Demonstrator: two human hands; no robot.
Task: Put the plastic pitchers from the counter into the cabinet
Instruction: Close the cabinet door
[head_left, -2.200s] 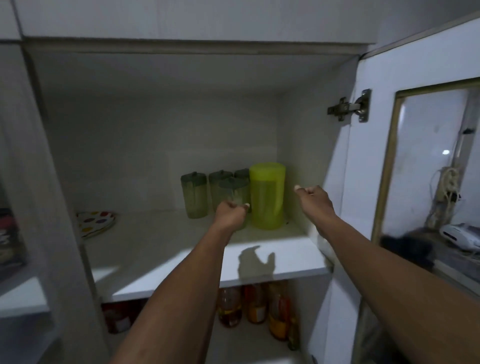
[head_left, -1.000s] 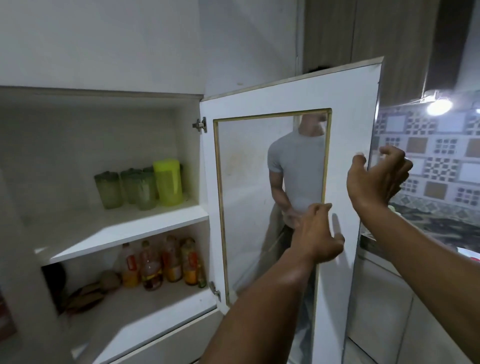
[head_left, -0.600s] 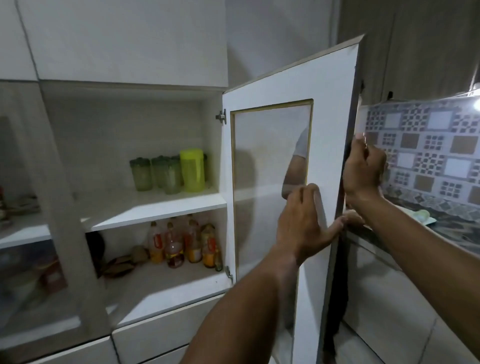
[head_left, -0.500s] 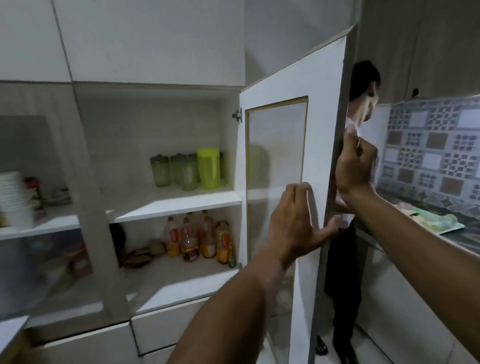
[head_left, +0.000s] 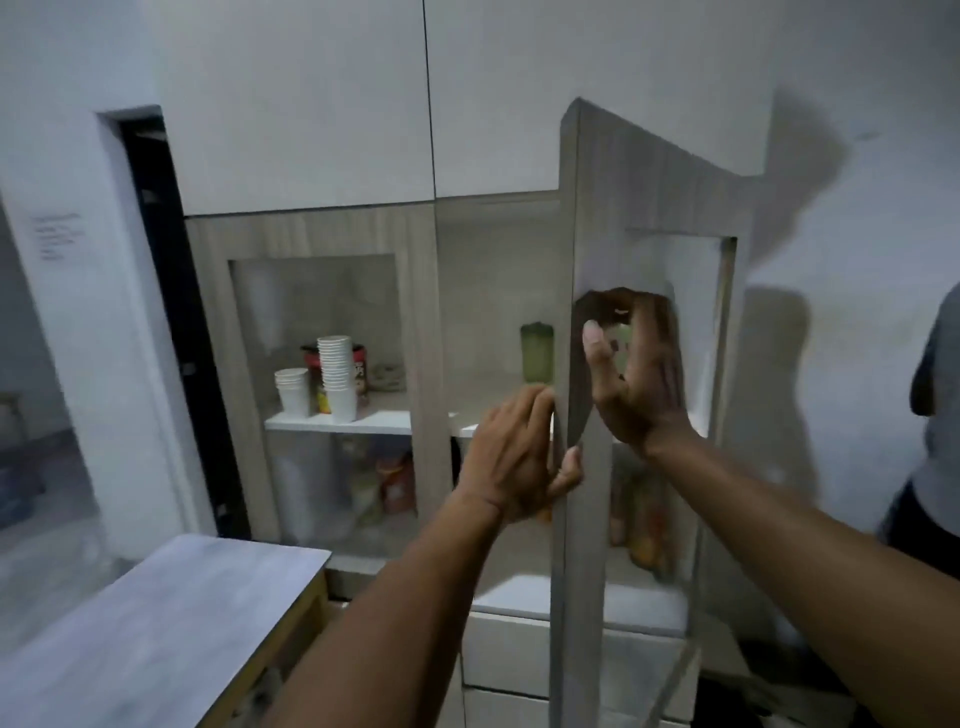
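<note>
The cabinet door (head_left: 589, 208), wood-framed with a glass pane, stands nearly edge-on to me and only slightly ajar. My left hand (head_left: 514, 457) grips its free edge, fingers behind and thumb in front. My right hand (head_left: 636, 384) rests against the door's outer face with fingers apart, holding nothing. Through the narrow gap, one dull green plastic pitcher (head_left: 536, 351) stands on the white middle shelf. The other pitchers are hidden behind the door and my right hand.
Stacks of white paper cups (head_left: 336, 376) sit behind the closed left glass door (head_left: 415, 338). Bottles (head_left: 644, 525) show through the pane on the lower shelf. A grey tabletop (head_left: 156, 623) lies lower left, a dark doorway (head_left: 171, 312) behind it. Another person (head_left: 935, 415) stands at the right edge.
The door has swung from wide open to almost closed, with both hands moving along with it. My view has turned left, and most pitchers have gone out of sight.
</note>
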